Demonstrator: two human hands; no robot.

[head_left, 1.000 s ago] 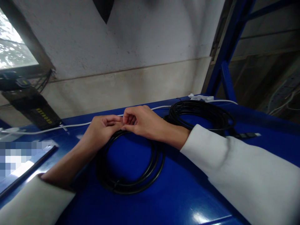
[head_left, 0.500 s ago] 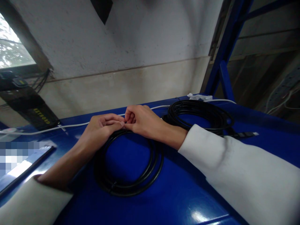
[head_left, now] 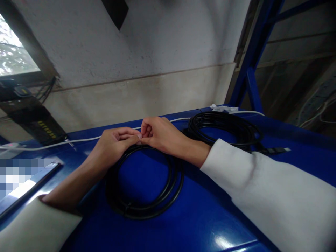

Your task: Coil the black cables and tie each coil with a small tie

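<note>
A coil of black cable [head_left: 147,214] lies on the blue tabletop [head_left: 168,234], with a small black tie [head_left: 127,206] round its near side. Over the coil's far side, my left hand [head_left: 119,141] and my right hand [head_left: 160,134] meet fingertip to fingertip. Each is closed in a pinch between thumb and fingers. Whatever is between the fingertips is too small and covered to make out. The far part of the coil passes just below the hands and is partly hidden by them.
A second, thicker black cable coil [head_left: 225,131] with a connector end [head_left: 278,150] rests at the back right. Behind it is crumpled white plastic [head_left: 223,108]. A white cord [head_left: 86,140] runs along the back edge. At left are a black box [head_left: 36,122] and a flat dark-edged panel [head_left: 31,190].
Both hands stay almost in place, with only a slight shift of the fingertips against each other. The coils have not visibly moved.
</note>
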